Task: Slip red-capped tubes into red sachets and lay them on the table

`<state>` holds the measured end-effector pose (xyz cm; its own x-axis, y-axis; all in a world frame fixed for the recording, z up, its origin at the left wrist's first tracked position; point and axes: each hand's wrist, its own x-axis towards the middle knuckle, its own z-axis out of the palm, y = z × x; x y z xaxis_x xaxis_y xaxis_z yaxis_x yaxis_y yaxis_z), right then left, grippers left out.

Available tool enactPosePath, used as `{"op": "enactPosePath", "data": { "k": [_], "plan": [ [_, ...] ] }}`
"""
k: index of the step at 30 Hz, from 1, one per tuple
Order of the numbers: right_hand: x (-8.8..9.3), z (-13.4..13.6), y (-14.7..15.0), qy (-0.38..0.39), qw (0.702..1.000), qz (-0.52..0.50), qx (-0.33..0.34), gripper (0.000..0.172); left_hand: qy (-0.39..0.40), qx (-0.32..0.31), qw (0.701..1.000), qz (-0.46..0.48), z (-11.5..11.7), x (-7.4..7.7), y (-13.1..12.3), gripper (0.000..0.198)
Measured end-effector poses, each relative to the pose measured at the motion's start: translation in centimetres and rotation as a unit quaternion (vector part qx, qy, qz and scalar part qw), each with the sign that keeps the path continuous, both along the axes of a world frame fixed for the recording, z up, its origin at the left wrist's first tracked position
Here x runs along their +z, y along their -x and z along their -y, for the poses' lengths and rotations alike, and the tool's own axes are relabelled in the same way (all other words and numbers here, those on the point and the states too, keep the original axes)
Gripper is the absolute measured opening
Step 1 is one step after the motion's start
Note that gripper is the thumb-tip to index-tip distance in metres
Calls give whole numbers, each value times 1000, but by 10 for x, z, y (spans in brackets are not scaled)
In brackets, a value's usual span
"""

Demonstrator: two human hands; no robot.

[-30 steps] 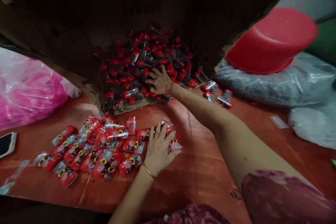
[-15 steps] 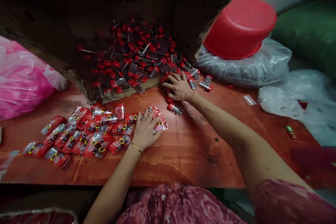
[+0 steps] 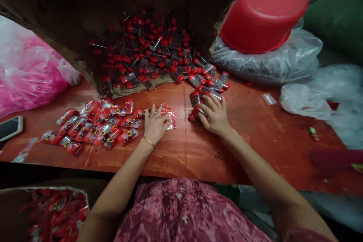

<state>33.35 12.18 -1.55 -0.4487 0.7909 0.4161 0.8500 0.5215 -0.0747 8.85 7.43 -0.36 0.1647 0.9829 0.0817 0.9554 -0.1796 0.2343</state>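
Red sachets fill a carton (image 3: 42,211) at lower left, nearest the camera. On the wooden table (image 3: 255,147), the left hand (image 3: 155,123) lies flat, fingers spread, on a spread of red sachets (image 3: 93,126) at centre left. The right hand (image 3: 216,115), fingers curled, rakes red-capped vials (image 3: 198,100) at centre. Beyond, a tipped cardboard box (image 3: 70,26) spills more; a red basin (image 3: 262,15) sits upper right.

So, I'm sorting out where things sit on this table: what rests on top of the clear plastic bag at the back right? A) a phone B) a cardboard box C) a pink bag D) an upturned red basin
D: the upturned red basin sits rim-down on the clear plastic bag at the back right.
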Motion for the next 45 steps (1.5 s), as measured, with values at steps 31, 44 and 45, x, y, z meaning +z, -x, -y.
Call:
{"op": "enactPosePath", "data": {
  "k": [31, 44, 45],
  "plan": [
    [-11, 22, 103, 424, 726, -541, -6, 36, -45, 150, 963, 220, -6, 1, -8, 25],
    [-14, 16, 94, 270, 791, -548, -29, 30, -105, 151, 972, 144, -5, 8, -12, 41],
    [-13, 17, 93, 263, 794, -547, -29, 30, -105, 143, 968, 176, -4, 12, -13, 37]
  ]
}}
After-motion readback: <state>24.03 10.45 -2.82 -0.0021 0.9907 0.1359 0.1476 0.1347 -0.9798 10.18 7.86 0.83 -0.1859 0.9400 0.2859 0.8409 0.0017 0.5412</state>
